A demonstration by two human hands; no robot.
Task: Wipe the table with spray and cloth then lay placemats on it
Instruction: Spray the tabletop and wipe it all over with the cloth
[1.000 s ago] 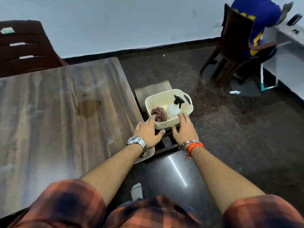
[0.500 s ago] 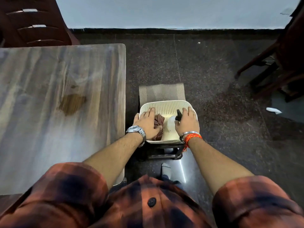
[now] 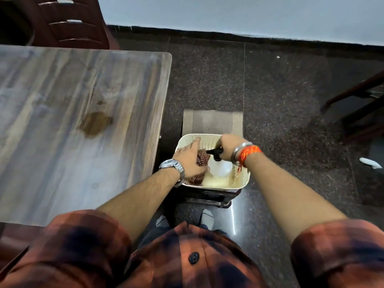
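Note:
A cream basket (image 3: 243,179) stands on a dark stool to the right of the wooden table (image 3: 62,142). Inside it lie a checked reddish cloth (image 3: 202,160) and a clear spray bottle (image 3: 222,167) with a black head. My left hand (image 3: 190,159) lies over the cloth, thumb curled under its edge and index finger stretched toward the far rim. My right hand (image 3: 228,147) grips the bottle's black head from above. A brown stain (image 3: 95,123) marks the tabletop. Grey placemats (image 3: 213,122) lie under the basket's far side.
A dark wooden chair (image 3: 68,21) stands behind the table at the top left. Another chair's legs (image 3: 357,107) reach in at the right edge. A white scrap (image 3: 371,163) lies on the dark speckled floor. My feet are below the stool.
The view has tipped further down over the basket. My right hand has closed round the spray bottle's head, and my left hand has settled over the cloth.

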